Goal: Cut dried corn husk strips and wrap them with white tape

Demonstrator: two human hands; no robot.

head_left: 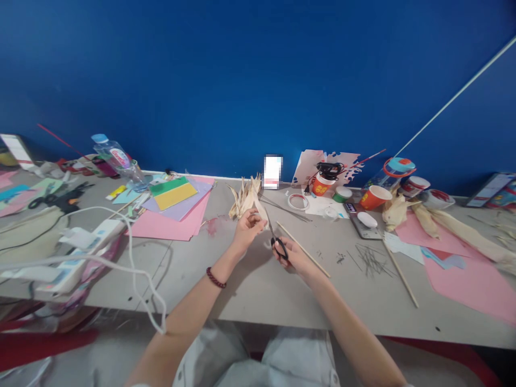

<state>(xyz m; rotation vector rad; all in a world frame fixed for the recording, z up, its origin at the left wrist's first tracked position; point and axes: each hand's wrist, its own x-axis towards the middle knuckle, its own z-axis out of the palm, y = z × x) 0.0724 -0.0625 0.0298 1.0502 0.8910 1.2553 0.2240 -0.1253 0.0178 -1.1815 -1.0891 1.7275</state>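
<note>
Black-handled scissors (279,248) are in my right hand (291,255), its fingers in the loops and the blades pointing up and left. My left hand (249,229) is closed in a pinch on a pale strip of dried husk (260,207), near the scissor tips. Behind my left hand a bundle of dried corn husks (242,200) lies on the grey table (258,293). A thin wooden stick (304,249) rests just beyond my right hand, slanting down to the right.
Coloured paper sheets (165,224) and a white power strip (86,255) with looping cables lie left. To the right are a tape roll (298,202), an orange cup (373,198), a phone (365,228), thin wires (373,259) and another stick (402,275). A blue wall stands behind.
</note>
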